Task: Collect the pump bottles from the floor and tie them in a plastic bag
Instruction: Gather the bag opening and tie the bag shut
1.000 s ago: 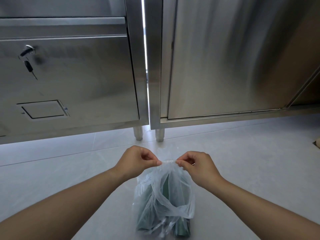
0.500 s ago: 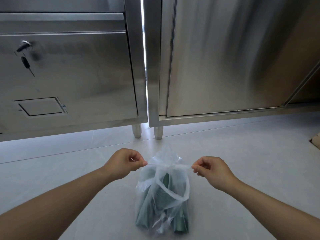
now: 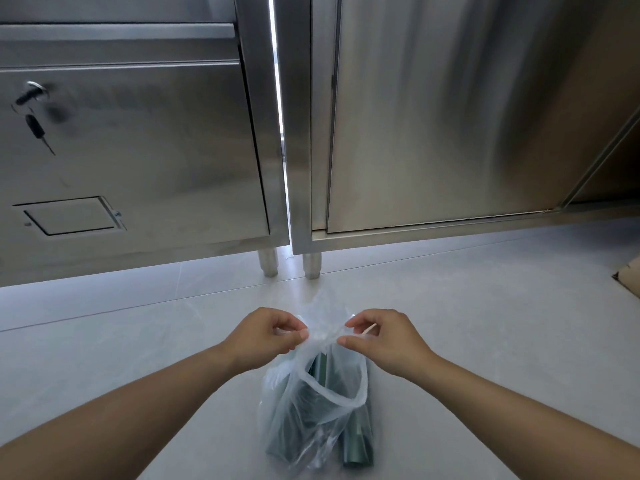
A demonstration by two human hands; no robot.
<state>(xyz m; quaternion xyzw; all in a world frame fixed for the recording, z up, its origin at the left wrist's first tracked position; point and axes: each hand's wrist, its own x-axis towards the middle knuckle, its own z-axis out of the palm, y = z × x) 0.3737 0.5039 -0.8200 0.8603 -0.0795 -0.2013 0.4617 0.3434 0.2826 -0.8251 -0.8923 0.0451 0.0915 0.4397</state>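
Observation:
A thin clear plastic bag [image 3: 313, 407] stands on the grey tiled floor in front of me. Dark green pump bottles [image 3: 356, 441] show through its film, standing close together; their tops are hidden by crumpled plastic. My left hand [image 3: 265, 334] pinches one handle strip of the bag at its top. My right hand [image 3: 384, 336] pinches the other strip just beside it. The two hands sit close together over a knot in the gathered plastic [image 3: 323, 336].
Stainless steel cabinets [image 3: 433, 116] on short round legs [image 3: 311, 265] stand right behind the bag. The left unit has a key [image 3: 33, 109] hanging in its lock. A brown cardboard corner [image 3: 628, 271] lies at the right edge of the floor.
Half a second ago my hands were pulled wide apart, drawing the bag's strips tight. Now they have come back together over the knot, still pinching the strips.

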